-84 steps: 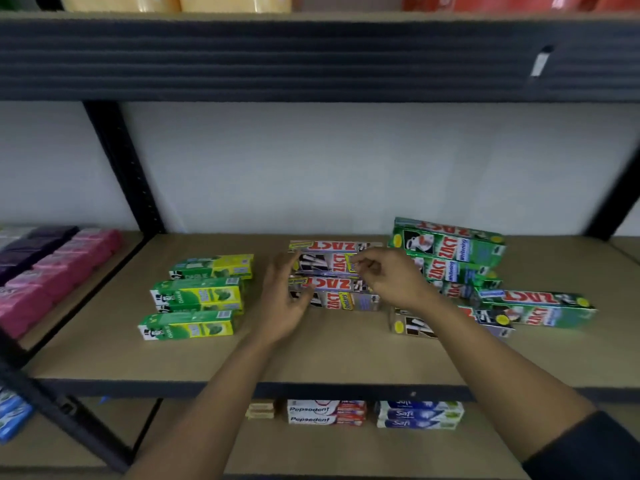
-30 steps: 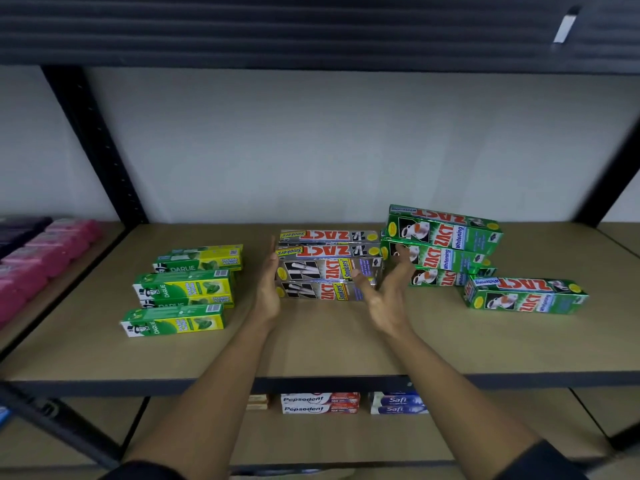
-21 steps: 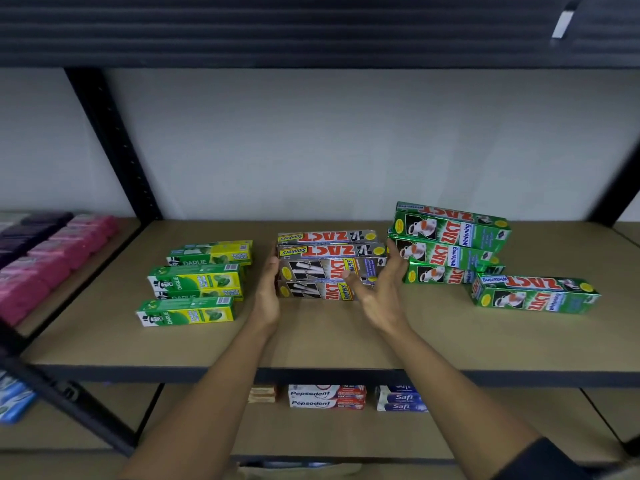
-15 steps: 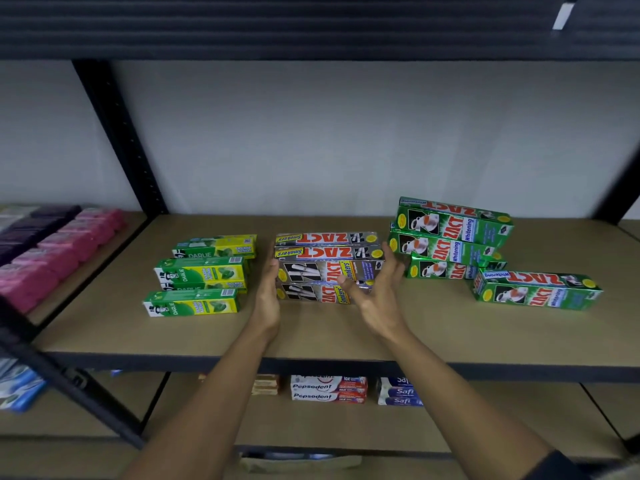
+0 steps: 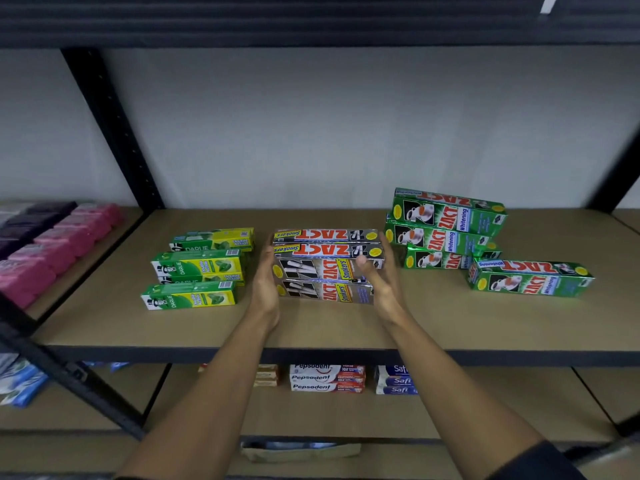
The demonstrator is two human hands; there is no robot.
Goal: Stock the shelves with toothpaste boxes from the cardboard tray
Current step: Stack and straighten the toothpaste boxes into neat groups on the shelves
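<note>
A stack of silver Zact Smokers toothpaste boxes (image 5: 325, 268) lies at the middle of the wooden shelf (image 5: 346, 327). My left hand (image 5: 265, 282) stands flat against the stack's left end. My right hand (image 5: 381, 282) rests flat against its right end, with the thumb over the front face. Neither hand lifts a box. To the right, green Zact Whitening boxes (image 5: 446, 230) are piled unevenly, and one more green box (image 5: 530, 278) lies alone in front of them. What looks like a cardboard tray (image 5: 301, 450) shows partly, far below the shelf.
Green-yellow Darlie boxes (image 5: 197, 268) lie left of the silver stack. Pink packs (image 5: 52, 251) fill the neighbouring bay beyond a black upright (image 5: 110, 126). On the lower shelf sit Pepsodent boxes (image 5: 327, 377) and Safi boxes (image 5: 394, 381). A dark shelf runs overhead.
A loose silver box that lay in front of the green pile has gone. The silver stack is now squared up, and both hands have closed in against its ends.
</note>
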